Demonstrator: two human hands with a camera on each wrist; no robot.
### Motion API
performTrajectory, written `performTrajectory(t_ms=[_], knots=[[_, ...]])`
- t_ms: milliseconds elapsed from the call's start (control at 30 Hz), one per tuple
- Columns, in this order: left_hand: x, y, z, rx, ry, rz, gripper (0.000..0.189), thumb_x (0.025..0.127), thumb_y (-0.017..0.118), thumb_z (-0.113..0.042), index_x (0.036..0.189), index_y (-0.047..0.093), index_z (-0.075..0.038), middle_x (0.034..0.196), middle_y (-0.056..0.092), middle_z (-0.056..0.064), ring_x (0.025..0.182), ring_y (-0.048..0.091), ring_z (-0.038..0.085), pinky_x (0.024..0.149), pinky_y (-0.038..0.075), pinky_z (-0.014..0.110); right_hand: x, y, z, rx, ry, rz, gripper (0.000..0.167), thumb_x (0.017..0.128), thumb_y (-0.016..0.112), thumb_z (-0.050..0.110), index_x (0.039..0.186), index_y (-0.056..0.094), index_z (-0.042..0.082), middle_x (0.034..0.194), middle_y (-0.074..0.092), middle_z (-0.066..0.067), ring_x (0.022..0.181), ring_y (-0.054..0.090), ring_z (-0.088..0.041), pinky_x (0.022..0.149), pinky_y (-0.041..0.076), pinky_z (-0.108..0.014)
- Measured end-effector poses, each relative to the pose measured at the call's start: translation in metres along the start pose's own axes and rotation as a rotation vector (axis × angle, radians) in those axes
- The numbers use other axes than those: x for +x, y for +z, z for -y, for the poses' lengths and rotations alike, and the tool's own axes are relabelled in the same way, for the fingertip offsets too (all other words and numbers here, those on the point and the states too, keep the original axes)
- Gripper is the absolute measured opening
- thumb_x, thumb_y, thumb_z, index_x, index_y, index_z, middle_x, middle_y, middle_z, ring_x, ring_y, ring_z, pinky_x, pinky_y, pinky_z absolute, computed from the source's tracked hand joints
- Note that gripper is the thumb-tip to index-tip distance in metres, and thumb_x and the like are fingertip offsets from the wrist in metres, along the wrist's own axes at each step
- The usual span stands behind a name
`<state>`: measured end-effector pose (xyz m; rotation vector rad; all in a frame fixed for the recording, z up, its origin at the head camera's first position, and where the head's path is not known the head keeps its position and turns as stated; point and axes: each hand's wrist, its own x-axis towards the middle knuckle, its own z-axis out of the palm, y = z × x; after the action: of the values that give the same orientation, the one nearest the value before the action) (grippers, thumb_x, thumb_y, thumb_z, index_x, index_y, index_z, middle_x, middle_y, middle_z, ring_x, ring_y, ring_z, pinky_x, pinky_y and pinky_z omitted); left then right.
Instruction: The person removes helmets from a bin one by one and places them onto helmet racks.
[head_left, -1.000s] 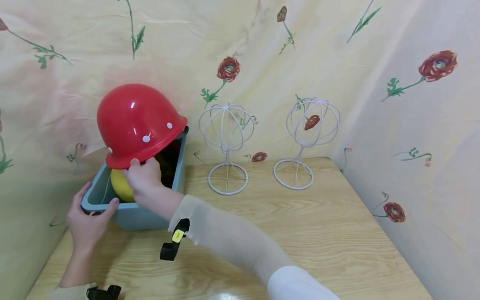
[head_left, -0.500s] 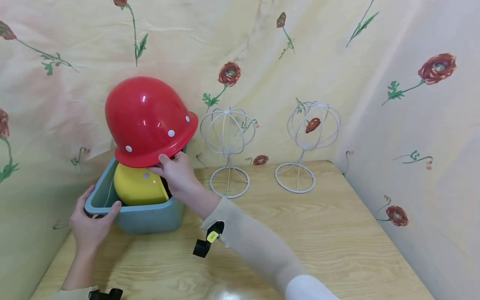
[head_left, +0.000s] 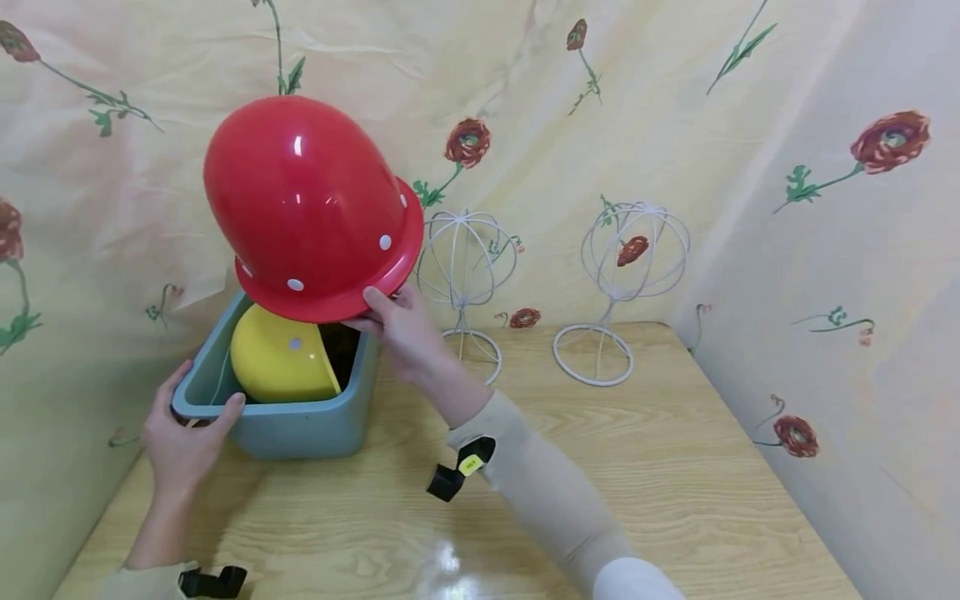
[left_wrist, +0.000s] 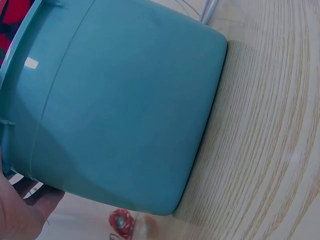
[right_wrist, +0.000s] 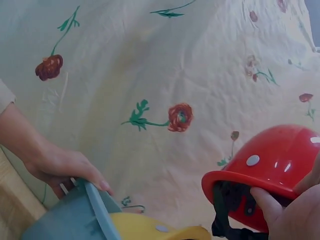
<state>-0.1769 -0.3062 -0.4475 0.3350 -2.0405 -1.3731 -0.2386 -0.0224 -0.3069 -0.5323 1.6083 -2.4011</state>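
A red hard hat (head_left: 300,200) hangs tilted above the blue-grey bin (head_left: 300,433). My right hand (head_left: 408,333) pinches its brim at the front right, thumb on the outside. In the right wrist view, a black strap and liner show under the red hard hat (right_wrist: 270,170), beside my right hand (right_wrist: 300,215). A yellow hard hat (head_left: 281,358) lies on its side in the bin, with something dark next to it. My left hand (head_left: 183,442) grips the bin's near left corner, its thumb over the rim. The left wrist view shows the bin's side wall (left_wrist: 125,110) resting on the table.
Two white wire stands with globe-shaped tops are at the back of the wooden table (head_left: 600,483): a left stand (head_left: 480,258), partly behind my right hand and the red hat, and a right stand (head_left: 633,250). Flowered cloth (head_left: 360,50) covers the walls behind and at the sides.
My right hand has lifted the red hard hat up and to the right out of the bin, uncovering the yellow hard hat. My left hand keeps its grip on the corner.
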Motion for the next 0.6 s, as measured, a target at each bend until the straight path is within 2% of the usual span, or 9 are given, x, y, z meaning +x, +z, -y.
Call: performTrajectory(t_ms=[133,333,467,533,600], knots=[[0.000,0.003,0.001,-0.014,-0.010,-0.008,0.077,0.084,0.086,-0.009,0.155,0.056,-0.015,0.123,0.055,-0.021,0.101,0.055,-0.002,0.074,0.046,0.000,-0.008,-0.013,0.017,-0.039,-0.011,0.003,0.041,0.112,0.047,0.007,0.152,0.051,0.001,0.148,0.062,-0.025,0.128,0.068,-0.042,0.111,0.053,-0.039],[0.001,0.002,0.004,-0.016,0.002,0.008,0.078,0.083,0.085,-0.005,0.155,0.055,-0.012,0.118,0.054,-0.023,0.099,0.057,-0.003,0.072,0.047,0.001,-0.017,-0.031,0.034,-0.029,-0.022,0.042,0.042,0.112,0.045,0.006,0.153,0.048,-0.002,0.151,0.057,-0.029,0.102,0.080,-0.014,0.113,0.050,-0.040],[0.001,0.001,0.003,-0.013,-0.008,-0.003,0.079,0.083,0.085,-0.004,0.155,0.055,-0.012,0.117,0.054,-0.023,0.098,0.057,-0.004,0.071,0.048,0.001,-0.020,-0.041,0.041,0.000,-0.064,0.085,0.043,0.112,0.042,0.002,0.154,0.044,-0.008,0.151,0.053,-0.033,0.095,0.079,-0.006,0.109,0.054,-0.036],[0.001,0.001,0.002,-0.011,0.001,-0.007,0.078,0.083,0.085,-0.004,0.155,0.056,-0.011,0.118,0.055,-0.023,0.098,0.057,-0.004,0.072,0.048,0.001,-0.020,-0.047,0.044,0.030,-0.100,0.091,0.043,0.111,0.042,0.000,0.153,0.043,-0.010,0.146,0.061,-0.029,0.095,0.080,-0.008,0.103,0.057,-0.034],[0.000,0.000,0.001,-0.011,0.011,-0.008,0.078,0.083,0.085,-0.004,0.155,0.056,-0.011,0.119,0.055,-0.022,0.100,0.057,-0.004,0.073,0.047,0.000,-0.021,-0.052,0.048,0.059,-0.127,0.097,0.043,0.111,0.041,-0.001,0.153,0.043,-0.010,0.136,0.072,-0.019,0.097,0.080,-0.009,0.099,0.060,-0.031]])
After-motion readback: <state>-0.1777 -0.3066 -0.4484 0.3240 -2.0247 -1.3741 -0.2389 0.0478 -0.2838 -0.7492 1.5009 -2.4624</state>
